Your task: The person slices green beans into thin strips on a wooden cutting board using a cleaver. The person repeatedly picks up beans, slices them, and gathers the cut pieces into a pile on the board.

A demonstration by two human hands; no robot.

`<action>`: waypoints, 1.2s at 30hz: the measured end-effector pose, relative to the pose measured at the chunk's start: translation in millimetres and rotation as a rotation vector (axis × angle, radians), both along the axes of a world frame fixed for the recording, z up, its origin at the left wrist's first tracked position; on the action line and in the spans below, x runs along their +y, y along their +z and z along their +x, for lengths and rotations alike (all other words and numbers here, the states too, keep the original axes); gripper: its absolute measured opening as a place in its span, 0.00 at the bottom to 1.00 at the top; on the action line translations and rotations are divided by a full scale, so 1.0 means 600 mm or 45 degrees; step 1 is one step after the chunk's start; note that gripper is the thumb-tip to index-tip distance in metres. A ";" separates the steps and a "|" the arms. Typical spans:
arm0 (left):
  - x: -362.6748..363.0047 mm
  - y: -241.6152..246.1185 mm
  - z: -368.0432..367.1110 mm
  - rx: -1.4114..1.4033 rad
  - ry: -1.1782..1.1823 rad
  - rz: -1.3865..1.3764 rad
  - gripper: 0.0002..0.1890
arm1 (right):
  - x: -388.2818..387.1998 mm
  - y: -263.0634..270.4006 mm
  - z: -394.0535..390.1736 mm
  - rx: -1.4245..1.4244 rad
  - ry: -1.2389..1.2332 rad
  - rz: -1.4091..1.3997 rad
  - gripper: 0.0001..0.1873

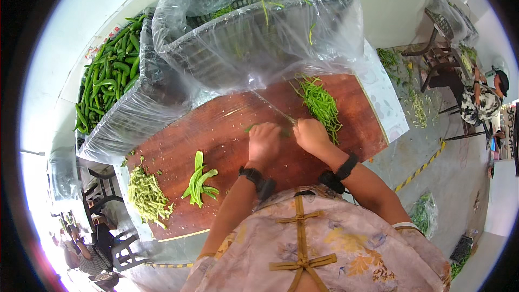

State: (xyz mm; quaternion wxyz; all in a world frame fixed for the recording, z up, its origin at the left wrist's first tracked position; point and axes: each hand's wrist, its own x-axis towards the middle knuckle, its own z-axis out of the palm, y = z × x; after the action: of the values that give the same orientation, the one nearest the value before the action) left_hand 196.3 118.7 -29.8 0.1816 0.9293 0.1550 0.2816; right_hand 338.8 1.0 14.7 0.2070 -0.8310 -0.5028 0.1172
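Observation:
On a reddish-brown wooden board (227,129), my right hand (312,136) is shut around the near end of a thin knife (272,106), seen almost edge-on and pointing away to the left. My left hand (264,142) is blurred, its fingers curled down over a green pepper piece (248,128) that is mostly hidden beneath them. Just beyond my right hand lies a heap of thin green pepper strips (322,105). Several split pepper pieces (199,182) rest to the left of my left hand. Farther left is a pile of pale pepper cores (148,198).
A plastic-lined basket (259,40) stands behind the board, some green strips inside. Left of it, another lined crate holds whole green peppers (111,77). A person (482,93) sits at far right near greens on the floor; another person (91,255) is at lower left.

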 end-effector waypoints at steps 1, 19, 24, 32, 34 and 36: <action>0.000 0.000 -0.001 -0.020 -0.003 -0.002 0.14 | -0.009 0.003 0.001 -0.005 0.010 -0.009 0.13; -0.001 0.007 0.001 -0.032 -0.011 0.037 0.11 | -0.065 0.028 -0.028 -0.102 0.117 -0.117 0.08; 0.003 0.002 0.000 -0.049 -0.037 0.037 0.10 | -0.050 0.029 -0.037 -0.101 0.096 -0.193 0.09; 0.002 0.005 0.003 -0.044 -0.016 0.044 0.11 | 0.041 -0.011 -0.025 -0.057 0.063 -0.089 0.07; 0.001 0.004 0.004 -0.063 -0.009 0.033 0.13 | 0.034 -0.011 -0.011 -0.009 0.002 0.003 0.09; 0.001 0.000 0.003 -0.070 0.014 0.014 0.13 | 0.015 -0.008 0.000 -0.019 -0.014 0.075 0.12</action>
State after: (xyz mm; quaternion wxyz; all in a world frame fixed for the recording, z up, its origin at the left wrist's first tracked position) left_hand 198.0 119.1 -29.6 0.1793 0.9213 0.1536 0.3089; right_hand 339.1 10.1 10.1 0.2284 -0.8282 -0.5030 0.0949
